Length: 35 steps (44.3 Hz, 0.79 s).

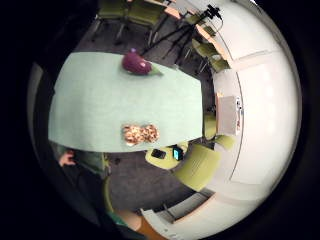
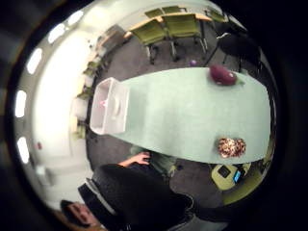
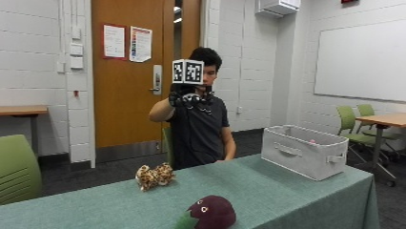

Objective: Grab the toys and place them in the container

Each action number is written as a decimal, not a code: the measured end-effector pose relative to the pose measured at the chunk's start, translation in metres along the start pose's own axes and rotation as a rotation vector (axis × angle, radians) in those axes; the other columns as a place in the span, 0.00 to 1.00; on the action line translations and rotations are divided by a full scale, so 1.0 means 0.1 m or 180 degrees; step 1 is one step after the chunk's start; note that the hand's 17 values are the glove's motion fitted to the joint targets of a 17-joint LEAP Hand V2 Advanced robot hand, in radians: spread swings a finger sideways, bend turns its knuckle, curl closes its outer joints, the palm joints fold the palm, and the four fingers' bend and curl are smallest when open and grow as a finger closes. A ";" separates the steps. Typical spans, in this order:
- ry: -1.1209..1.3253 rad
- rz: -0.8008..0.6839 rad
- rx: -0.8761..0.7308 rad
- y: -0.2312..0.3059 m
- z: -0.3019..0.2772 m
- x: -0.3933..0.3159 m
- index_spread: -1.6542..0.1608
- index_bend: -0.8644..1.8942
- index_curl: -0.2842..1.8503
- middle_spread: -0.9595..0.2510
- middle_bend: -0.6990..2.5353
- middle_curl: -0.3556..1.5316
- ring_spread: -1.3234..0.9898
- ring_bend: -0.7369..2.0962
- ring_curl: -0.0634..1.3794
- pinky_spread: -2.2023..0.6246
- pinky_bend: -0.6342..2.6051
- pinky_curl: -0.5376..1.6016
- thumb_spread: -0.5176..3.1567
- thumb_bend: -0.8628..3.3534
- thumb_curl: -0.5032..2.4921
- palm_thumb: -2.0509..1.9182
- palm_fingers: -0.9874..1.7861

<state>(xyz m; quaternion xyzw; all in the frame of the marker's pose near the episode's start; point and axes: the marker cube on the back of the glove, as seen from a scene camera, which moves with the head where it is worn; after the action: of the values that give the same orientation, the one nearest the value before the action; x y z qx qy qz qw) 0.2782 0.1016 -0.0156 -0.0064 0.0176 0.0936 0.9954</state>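
Raised well above the table (image 3: 304,191), the gloved right hand (image 3: 185,98) is held in front of the person's chest, and nothing is gripped by it. Its fingers (image 3: 192,100) appear loosely curled downward, though whether they are apart or together cannot be told from the outside view. Far below the fingers, a spotted leopard-pattern plush toy (image 3: 155,176) is seen lying on the green tablecloth near the table's far edge. A purple eggplant plush toy (image 3: 210,213) is set on the near edge, well apart from the spotted one. Off to the thumb side of the hand, a grey fabric container (image 3: 305,150) is placed at the table's end, with something small and pink seen inside it. Both toys are seen small in the palm views, well away from the palm.
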 end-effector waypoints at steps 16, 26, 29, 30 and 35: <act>0.0041 0.0206 -0.0450 0.29 1.19 0.88 0.75 0.45 0.39 0.66 0.29 0.39 0.42 0.36 0.20 0.74 0.37 0.39 0.34 0.16 0.20 0.45 0.39; -0.0020 0.0334 -0.0759 0.53 2.03 1.08 0.75 0.48 0.40 0.65 0.28 0.39 0.43 0.31 0.17 0.75 0.36 0.40 0.34 0.16 0.20 0.45 0.36; -0.0062 0.0365 -0.0833 0.58 2.19 1.11 0.74 0.48 0.40 0.65 0.28 0.39 0.43 0.31 0.17 0.75 0.36 0.40 0.34 0.17 0.20 0.45 0.35; -0.0072 0.0374 -0.0855 0.59 2.24 1.12 0.74 0.49 0.40 0.65 0.28 0.39 0.43 0.31 0.17 0.75 0.36 0.40 0.34 0.17 0.20 0.45 0.35; -0.0092 0.0409 -0.0957 0.66 2.46 1.17 0.74 0.50 0.40 0.65 0.28 0.40 0.43 0.30 0.16 0.76 0.34 0.39 0.34 0.17 0.20 0.45 0.33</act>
<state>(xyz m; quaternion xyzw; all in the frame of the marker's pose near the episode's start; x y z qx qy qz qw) 0.3889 0.1924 0.2249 -0.1529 -0.0106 0.1586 0.9754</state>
